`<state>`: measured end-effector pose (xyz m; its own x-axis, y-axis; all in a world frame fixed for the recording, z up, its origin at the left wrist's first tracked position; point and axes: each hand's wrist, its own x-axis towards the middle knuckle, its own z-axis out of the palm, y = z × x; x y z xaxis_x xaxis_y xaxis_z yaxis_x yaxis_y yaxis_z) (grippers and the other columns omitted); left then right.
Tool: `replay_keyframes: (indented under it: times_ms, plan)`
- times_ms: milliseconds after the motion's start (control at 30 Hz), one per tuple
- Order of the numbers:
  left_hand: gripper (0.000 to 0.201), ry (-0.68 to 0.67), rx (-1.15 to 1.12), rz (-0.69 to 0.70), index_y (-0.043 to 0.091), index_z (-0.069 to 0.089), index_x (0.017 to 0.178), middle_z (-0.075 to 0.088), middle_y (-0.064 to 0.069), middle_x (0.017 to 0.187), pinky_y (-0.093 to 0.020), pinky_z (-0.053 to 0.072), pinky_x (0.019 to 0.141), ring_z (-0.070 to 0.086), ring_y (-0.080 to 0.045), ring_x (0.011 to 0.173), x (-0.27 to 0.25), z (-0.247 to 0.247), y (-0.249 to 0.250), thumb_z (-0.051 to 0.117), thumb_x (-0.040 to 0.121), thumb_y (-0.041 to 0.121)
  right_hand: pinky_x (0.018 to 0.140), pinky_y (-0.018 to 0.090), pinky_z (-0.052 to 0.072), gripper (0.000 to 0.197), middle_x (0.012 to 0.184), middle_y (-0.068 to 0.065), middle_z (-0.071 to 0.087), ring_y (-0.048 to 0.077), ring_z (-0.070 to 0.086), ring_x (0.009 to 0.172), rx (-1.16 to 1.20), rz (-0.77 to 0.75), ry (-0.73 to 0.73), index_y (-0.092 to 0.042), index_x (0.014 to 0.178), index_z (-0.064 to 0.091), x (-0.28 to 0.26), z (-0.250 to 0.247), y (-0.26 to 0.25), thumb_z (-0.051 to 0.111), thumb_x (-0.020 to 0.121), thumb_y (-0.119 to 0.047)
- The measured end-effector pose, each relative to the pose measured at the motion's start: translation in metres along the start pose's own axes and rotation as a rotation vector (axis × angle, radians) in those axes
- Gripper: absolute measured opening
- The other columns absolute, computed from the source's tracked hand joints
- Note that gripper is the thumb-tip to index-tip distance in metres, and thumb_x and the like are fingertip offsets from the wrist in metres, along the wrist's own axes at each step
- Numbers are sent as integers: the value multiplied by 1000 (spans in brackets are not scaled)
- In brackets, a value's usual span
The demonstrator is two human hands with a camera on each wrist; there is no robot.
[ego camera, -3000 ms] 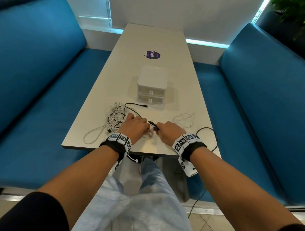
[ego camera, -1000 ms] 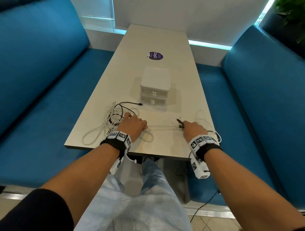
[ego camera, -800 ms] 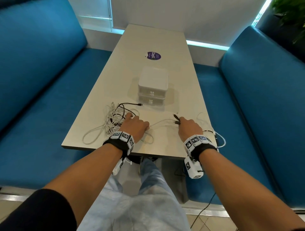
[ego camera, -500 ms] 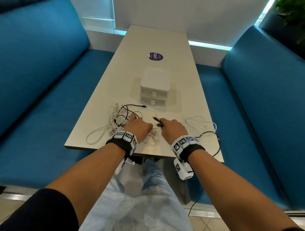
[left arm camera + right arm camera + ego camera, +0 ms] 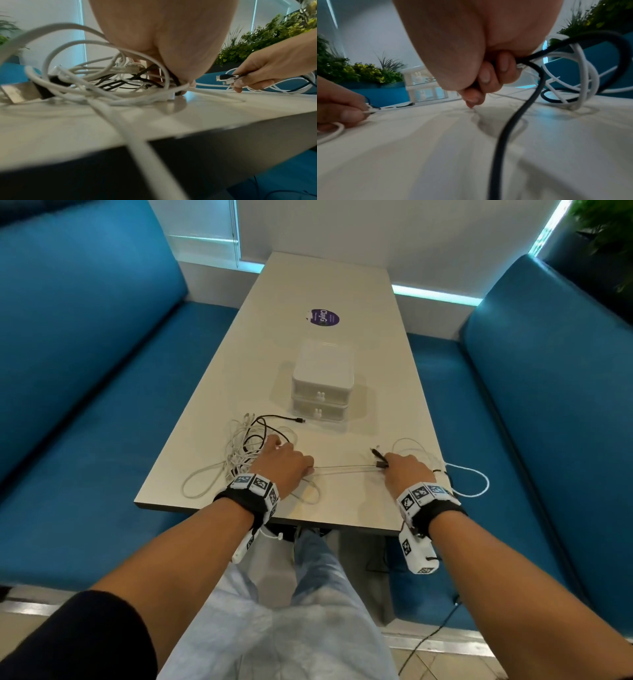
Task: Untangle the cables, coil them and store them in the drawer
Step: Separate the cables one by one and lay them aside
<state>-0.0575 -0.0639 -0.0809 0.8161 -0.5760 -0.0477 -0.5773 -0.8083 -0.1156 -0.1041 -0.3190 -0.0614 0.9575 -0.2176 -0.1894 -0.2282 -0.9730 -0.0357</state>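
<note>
Head view, left hand: it lies palm down on the tabletop, beside the tangle of cables; its fingertips pinch a white strand.
Left wrist view: white and black cables pass under the palm; how much the fingers curl I cannot tell exactly.
Right hand: fingers curled around a bundle of cable ends, one black plug and pale plugs sticking out toward the left hand.
Between the hands: a white cable runs nearly straight, low over the tabletop.
Right of the right hand: loose white loops and a black cable; one white loop passes over the tabletop edge.
Beyond the hands: a white drawer box with two drawers, both closed, standing well apart from the tangle.
Further away: a round purple sticker.
At both sides: blue benches.
</note>
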Motion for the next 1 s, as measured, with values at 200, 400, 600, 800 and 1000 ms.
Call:
replay_keyframes:
  times_ms: [200,400,600,800,1000]
  plan:
    - [24,-22,21,-11,30,60,104,69,3,85,-46,24,103,57,-23,97,3,-1,6,37,101,25,67,37,52,34,97,11,64,32,65,83,79,-69,121,-22,130,49,-5,-1,-30,35,100,-19]
    - [26,-15,4,31,31,62,109,69,3,86,-48,24,100,56,-24,98,5,-2,10,42,99,19,67,37,48,34,100,13,65,34,63,86,138,-326,-10,-25,129,53,-10,10,-79,39,99,-21]
    - [21,10,8,17,28,62,103,70,3,90,-49,25,99,55,-25,102,4,1,9,42,101,23,68,38,51,19,93,12,65,31,61,80,237,-323,-83,-21,113,55,-6,17,-73,45,97,-24]
    - [26,19,-17,-7,24,63,103,67,5,94,-48,25,102,53,-23,105,7,-2,8,38,104,32,65,36,47,26,85,7,54,31,62,83,45,-233,-46,-21,124,49,-5,14,-50,39,101,-24]
    - [25,-8,-28,-45,29,61,103,65,7,93,-48,23,104,51,-22,104,2,-1,-6,36,103,27,69,35,49,26,96,9,61,29,63,85,-72,-4,-18,-15,120,52,-5,-5,4,36,99,-17]
